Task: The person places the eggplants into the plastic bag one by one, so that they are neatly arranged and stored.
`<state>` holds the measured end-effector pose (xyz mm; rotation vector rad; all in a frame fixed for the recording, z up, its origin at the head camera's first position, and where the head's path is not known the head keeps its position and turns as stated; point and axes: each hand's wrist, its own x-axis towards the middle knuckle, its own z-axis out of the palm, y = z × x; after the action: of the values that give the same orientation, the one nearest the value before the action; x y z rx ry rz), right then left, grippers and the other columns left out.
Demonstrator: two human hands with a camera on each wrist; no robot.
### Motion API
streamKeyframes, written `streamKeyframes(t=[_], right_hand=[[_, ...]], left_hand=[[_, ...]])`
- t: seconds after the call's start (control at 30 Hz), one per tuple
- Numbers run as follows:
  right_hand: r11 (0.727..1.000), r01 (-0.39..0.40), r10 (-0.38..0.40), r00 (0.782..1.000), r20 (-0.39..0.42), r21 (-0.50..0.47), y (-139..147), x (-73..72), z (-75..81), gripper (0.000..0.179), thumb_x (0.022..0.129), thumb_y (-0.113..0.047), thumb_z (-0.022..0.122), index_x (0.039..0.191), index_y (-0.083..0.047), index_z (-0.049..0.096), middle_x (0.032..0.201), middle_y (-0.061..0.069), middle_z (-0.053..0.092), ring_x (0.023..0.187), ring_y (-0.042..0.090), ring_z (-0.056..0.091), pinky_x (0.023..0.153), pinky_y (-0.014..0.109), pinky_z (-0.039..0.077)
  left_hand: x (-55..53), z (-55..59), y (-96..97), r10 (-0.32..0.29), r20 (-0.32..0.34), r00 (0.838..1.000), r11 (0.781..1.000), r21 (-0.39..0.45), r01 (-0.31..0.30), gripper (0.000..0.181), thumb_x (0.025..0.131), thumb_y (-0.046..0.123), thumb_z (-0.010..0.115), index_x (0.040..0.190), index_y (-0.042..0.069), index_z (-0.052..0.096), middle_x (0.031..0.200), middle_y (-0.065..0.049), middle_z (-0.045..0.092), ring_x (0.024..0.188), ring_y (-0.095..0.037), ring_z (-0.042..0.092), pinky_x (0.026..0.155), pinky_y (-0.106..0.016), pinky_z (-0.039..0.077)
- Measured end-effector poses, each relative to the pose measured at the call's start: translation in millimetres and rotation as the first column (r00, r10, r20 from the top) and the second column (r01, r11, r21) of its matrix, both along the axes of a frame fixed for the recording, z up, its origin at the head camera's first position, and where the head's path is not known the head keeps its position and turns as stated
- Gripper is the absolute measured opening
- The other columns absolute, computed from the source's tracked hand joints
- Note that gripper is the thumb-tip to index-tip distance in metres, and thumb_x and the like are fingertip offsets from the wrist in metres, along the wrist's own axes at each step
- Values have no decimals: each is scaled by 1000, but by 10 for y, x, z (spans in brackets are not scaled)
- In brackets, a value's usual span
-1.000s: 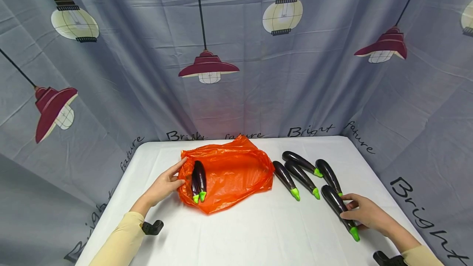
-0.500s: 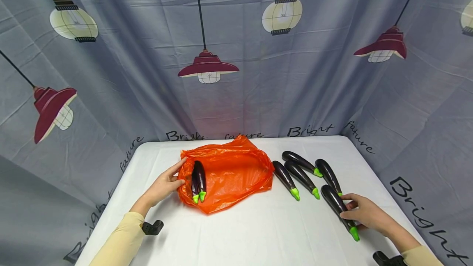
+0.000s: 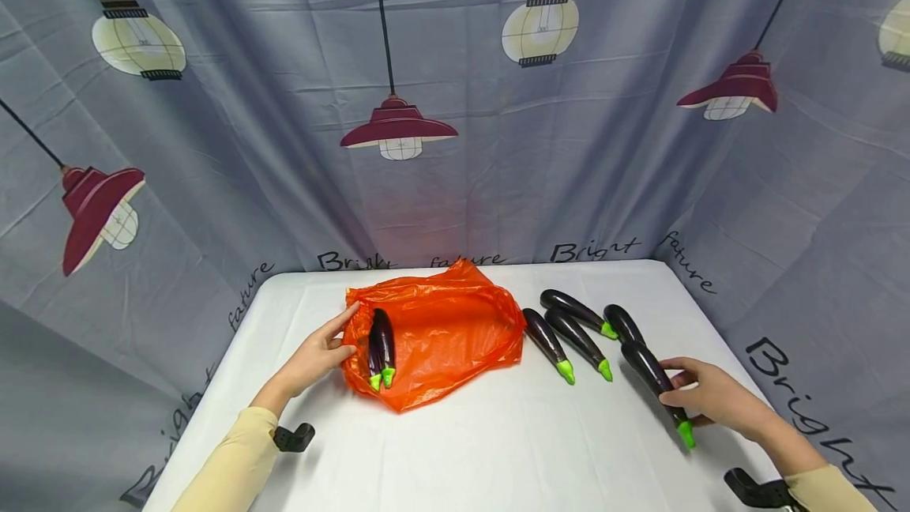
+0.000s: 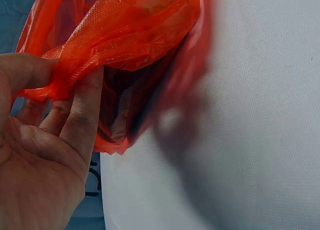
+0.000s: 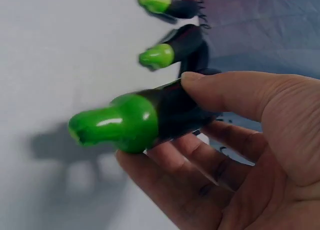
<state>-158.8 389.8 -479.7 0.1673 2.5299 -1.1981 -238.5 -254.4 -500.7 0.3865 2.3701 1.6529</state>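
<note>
Right wrist view shows the fingers [image 5: 160, 177] of the right hand [image 5: 275, 165] curled round a dark eggplant [image 3: 647, 365] near its green cap [image 5: 137, 122], seemingly lifted just off the desk [image 3: 455, 457] at its right side. Its glossy skin looks slick but firm, so a hold round the middle would probably be steadier. Farther left, the left hand [image 4: 45, 155] pinches an orange bag's [image 4: 135, 40] edge, light film that likely crumples easily.

The held eggplant [image 3: 650, 372] is hiding the near end of the far-right eggplant [image 3: 624, 324], while the head view's edges are cropping the left sleeve [image 3: 231, 463] and rightmost printed lantern [image 3: 897, 32].
</note>
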Motion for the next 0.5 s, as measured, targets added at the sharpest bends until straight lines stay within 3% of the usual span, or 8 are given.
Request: streamKeyframes(t=[0.3,0.5], right_hand=[[989,-26,18,998,-57,-147,-109,-93,161,80,93,-22,77,152,9,32,128,29,55,101,29,66,77,47,60],[970,-45,27,996,-81,-237,-271,-182,195,85,95,-20,75,156,8,24,129,29,54,101,28,66,79,47,59]], left_hand=[[14,23,1,1,-5,1000,1000,-1,-1,78,99,5,64,164,29,28,168,-18,19,121,-37,60,82,-32,55],[5,31,10,-3,-9,1000,1000,8,3,78,99,3,62,164,29,27,167,-18,20,120,-37,61,81,-32,55]])
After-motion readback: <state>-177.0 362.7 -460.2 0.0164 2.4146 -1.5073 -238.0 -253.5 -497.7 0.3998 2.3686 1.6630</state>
